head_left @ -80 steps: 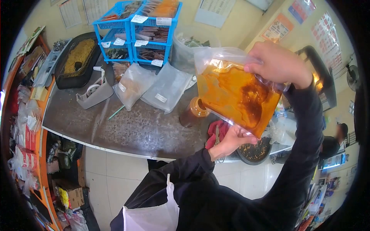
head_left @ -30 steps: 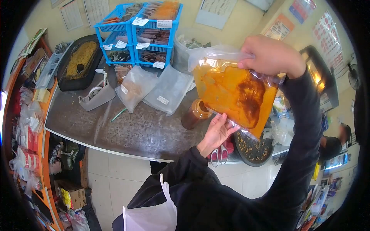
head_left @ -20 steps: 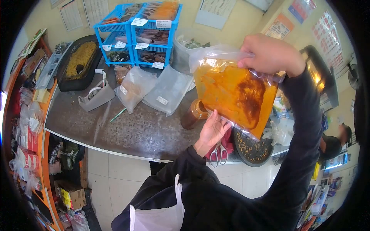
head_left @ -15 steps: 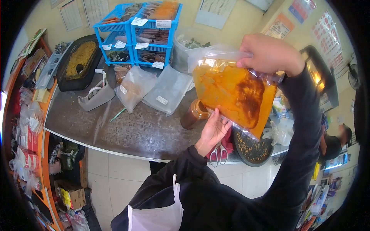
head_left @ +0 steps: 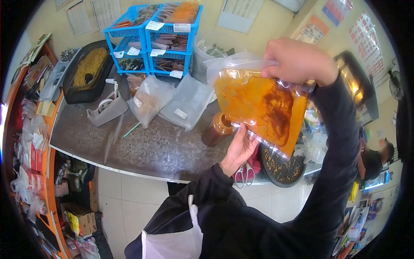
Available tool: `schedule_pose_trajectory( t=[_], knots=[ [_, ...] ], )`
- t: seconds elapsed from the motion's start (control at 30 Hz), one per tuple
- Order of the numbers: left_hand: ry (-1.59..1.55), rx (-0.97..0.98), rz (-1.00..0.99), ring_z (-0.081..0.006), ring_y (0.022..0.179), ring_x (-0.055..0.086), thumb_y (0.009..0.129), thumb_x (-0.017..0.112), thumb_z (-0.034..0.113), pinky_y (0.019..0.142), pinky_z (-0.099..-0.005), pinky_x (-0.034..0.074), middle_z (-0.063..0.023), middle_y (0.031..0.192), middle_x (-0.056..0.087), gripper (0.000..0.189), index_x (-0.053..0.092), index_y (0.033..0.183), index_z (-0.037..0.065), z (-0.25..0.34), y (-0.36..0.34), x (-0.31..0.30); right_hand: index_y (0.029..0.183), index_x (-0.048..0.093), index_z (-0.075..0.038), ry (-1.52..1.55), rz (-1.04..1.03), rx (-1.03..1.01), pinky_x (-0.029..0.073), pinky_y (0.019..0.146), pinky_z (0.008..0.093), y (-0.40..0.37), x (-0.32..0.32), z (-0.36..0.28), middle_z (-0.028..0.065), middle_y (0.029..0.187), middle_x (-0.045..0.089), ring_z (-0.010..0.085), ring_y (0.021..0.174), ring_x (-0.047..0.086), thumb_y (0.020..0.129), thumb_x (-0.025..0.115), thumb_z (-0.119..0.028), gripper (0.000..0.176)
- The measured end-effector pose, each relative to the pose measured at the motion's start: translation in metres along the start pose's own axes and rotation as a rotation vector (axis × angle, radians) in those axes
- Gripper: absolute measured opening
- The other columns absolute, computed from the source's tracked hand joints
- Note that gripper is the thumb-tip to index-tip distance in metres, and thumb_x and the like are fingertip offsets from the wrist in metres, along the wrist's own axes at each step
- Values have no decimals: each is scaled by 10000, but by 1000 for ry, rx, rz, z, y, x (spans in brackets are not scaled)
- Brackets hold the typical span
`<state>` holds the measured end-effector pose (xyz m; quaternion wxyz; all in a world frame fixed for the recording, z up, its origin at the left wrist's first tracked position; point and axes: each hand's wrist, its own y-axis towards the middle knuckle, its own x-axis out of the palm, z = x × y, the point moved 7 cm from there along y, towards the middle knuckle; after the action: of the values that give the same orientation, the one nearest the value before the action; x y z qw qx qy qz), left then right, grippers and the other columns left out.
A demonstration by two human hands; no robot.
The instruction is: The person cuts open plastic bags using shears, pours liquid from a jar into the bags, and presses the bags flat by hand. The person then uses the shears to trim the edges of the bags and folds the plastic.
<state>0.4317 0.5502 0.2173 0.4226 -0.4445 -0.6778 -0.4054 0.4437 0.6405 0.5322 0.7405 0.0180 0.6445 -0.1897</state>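
Observation:
A clear plastic bag of orange sauce [head_left: 254, 101], with a dark red-brown patch on its right side, hangs tilted over the table. My right hand [head_left: 299, 62] is closed on its upper edge and holds it up. Down at the bottom edge, my left hand [head_left: 241, 149] pinches the bag between thumb and fingers. Just left of that hand stands an open jar [head_left: 214, 131] of brown contents, its mouth close to the bag's lower left corner. Scissors [head_left: 245, 175] lie below, by a red cloth [head_left: 255, 160].
Blue tiered baskets [head_left: 172, 41] of packets stand at the back, with plastic bags [head_left: 183, 103] before them. A tape dispenser [head_left: 105, 108] and a striped straw [head_left: 131, 130] lie left. A dark tray [head_left: 282, 166] of crumbs sits right. Another person [head_left: 375, 157] is at far right.
The bag and my right hand have shifted slightly left. My left hand keeps its grip at the lower edge and has barely moved.

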Motion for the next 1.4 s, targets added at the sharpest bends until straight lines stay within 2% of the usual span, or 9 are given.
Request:
schedule_pose_trajectory(
  t=[0.1,0.3,0.4,0.5,0.7,0.8,0.9,1.13,1.4],
  knots=[
    [-9,-13,-15,-224,1267,523,994,552,292,1071,-374,465,-52,1340,558,384,500,1324,103,-1,0,1,856,687,26,21,-33,65,526,594,365,0,0,0,152,680,674,274,622,682,848,711,-241,268],
    [-7,-21,-23,-230,1261,526,996,547,294,1074,-380,462,-52,1332,561,384,500,1323,98,-1,-1,2,864,693,22,-94,-13,2,517,663,409,6,3,4,199,731,668,348,734,669,832,728,-276,302],
    [2,-17,-29,-231,1258,529,997,545,295,1067,-383,469,-49,1332,560,378,502,1321,106,0,-1,1,859,689,27,-81,35,-1,516,654,407,4,1,2,197,736,668,342,725,671,829,731,-274,305],
    [11,-13,-20,-226,1261,528,994,548,304,1054,-382,481,-40,1338,557,379,503,1320,117,1,-2,-3,854,686,29,-63,-8,57,515,653,409,6,4,5,197,744,669,343,729,671,824,736,-275,310],
    [41,-22,3,-205,1272,524,986,559,324,1029,-375,503,-27,1351,556,395,504,1326,130,2,-2,-6,846,686,27,-115,114,-40,513,628,406,8,7,9,185,729,673,333,709,676,821,740,-273,306],
    [59,-20,-2,-201,1266,530,991,555,320,1026,-376,507,-24,1351,558,385,508,1323,131,2,-3,-4,841,696,17,-49,-28,100,513,621,406,11,11,13,177,725,676,331,702,676,819,739,-271,292],
    [64,-13,6,-198,1252,542,998,546,310,1024,-376,509,-22,1344,566,368,513,1318,131,2,-4,-3,844,705,6,-91,-8,10,513,622,407,11,6,4,176,728,677,333,703,675,819,737,-265,274],
    [75,-30,-28,-187,1223,566,1006,542,282,1016,-387,515,-23,1315,592,339,529,1312,138,1,-3,-6,864,703,16,-86,29,7,521,642,404,15,9,8,184,746,679,333,723,678,815,743,-263,286],
    [130,-40,-3,-193,1199,588,1006,544,260,926,-386,577,-34,1314,590,326,535,1308,135,-4,-7,-1,920,690,13,-157,2,-15,526,670,407,21,9,5,199,810,684,349,767,678,818,749,-295,331]
  ],
)
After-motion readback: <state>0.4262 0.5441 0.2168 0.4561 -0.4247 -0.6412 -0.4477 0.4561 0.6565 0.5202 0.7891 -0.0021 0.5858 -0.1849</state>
